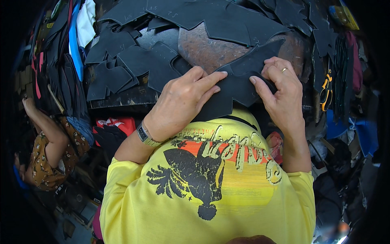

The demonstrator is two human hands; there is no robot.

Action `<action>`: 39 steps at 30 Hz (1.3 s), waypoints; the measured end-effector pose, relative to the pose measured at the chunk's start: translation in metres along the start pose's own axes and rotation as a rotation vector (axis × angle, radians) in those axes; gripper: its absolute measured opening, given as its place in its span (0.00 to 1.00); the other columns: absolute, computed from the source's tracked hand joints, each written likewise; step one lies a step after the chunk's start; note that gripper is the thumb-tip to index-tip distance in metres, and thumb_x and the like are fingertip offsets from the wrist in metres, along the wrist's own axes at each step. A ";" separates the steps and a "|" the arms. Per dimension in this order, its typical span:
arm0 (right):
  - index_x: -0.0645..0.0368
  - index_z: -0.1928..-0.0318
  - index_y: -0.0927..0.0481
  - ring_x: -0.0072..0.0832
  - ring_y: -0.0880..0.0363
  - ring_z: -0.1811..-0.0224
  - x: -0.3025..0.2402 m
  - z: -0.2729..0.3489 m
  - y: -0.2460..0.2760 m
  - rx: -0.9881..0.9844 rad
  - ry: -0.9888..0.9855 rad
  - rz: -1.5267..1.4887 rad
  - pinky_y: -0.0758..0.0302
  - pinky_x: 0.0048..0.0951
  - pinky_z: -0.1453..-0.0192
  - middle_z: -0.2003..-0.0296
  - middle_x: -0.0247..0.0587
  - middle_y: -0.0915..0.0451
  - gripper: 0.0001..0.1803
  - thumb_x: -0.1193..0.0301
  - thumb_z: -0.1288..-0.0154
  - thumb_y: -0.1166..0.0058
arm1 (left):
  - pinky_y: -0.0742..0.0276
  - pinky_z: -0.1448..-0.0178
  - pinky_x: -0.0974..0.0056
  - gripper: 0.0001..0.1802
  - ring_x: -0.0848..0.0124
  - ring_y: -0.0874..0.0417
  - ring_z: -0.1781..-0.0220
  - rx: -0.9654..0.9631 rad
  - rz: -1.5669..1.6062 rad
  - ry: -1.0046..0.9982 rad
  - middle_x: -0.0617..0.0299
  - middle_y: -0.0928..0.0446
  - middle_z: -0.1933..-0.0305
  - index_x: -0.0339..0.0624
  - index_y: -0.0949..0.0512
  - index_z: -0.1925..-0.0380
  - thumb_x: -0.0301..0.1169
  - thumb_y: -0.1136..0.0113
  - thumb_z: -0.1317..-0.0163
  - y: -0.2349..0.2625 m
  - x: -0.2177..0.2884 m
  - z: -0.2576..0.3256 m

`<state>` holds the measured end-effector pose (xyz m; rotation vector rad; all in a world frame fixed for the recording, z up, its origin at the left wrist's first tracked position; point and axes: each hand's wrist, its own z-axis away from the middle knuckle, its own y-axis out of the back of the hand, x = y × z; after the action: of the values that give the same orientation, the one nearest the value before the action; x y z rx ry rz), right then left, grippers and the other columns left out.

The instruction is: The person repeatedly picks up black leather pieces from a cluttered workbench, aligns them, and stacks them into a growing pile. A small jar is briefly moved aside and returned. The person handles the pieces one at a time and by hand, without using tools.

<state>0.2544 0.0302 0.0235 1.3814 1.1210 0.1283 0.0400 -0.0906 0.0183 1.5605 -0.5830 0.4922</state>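
A black cut piece of sheet material with angular corners and notches lies at the table's near edge, against my shirt. My left hand presses on it, index fingertip and thumb on its upper face; the other fingers are partly hidden. My right hand grips its right side, thumb on top and fingers curled round the edge, where the material bends up. Beyond my hands, another large black cut piece with chalk marks overlaps the reddish-brown tabletop.
Stacked black cut pieces cover the table's left side. Strips and sheets hang at both sides. Orange-handled scissors hang at the right. A co-worker in a brown floral top is at the far left. Red cloth lies below the table edge.
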 end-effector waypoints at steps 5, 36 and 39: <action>0.65 0.70 0.20 0.47 0.18 0.50 0.002 0.000 -0.001 0.007 0.000 0.010 0.21 0.43 0.51 0.64 0.51 0.18 0.11 0.73 0.45 0.29 | 0.23 0.44 0.56 0.21 0.61 0.18 0.47 -0.083 -0.233 -0.010 0.59 0.22 0.53 0.48 0.17 0.44 0.31 0.31 0.38 0.004 0.006 0.002; 0.67 0.55 0.17 0.16 0.20 0.71 -0.028 0.037 0.012 0.153 -0.433 -0.817 0.24 0.20 0.67 0.67 0.34 0.17 0.10 0.81 0.35 0.34 | 0.27 0.28 0.62 0.30 0.67 0.21 0.30 -0.231 0.695 -0.167 0.56 0.21 0.31 0.42 0.23 0.33 0.23 0.31 0.37 0.013 -0.001 -0.058; 0.69 0.56 0.17 0.15 0.19 0.70 -0.031 0.036 0.007 0.181 -0.483 -1.027 0.23 0.16 0.66 0.64 0.36 0.15 0.09 0.80 0.35 0.33 | 0.26 0.29 0.62 0.28 0.67 0.20 0.32 -0.221 0.730 -0.111 0.56 0.19 0.33 0.41 0.22 0.35 0.24 0.32 0.37 0.016 0.001 -0.055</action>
<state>0.2667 -0.0137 0.0388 0.7715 1.3012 -1.0082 0.0329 -0.0363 0.0350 1.1357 -1.2613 0.8545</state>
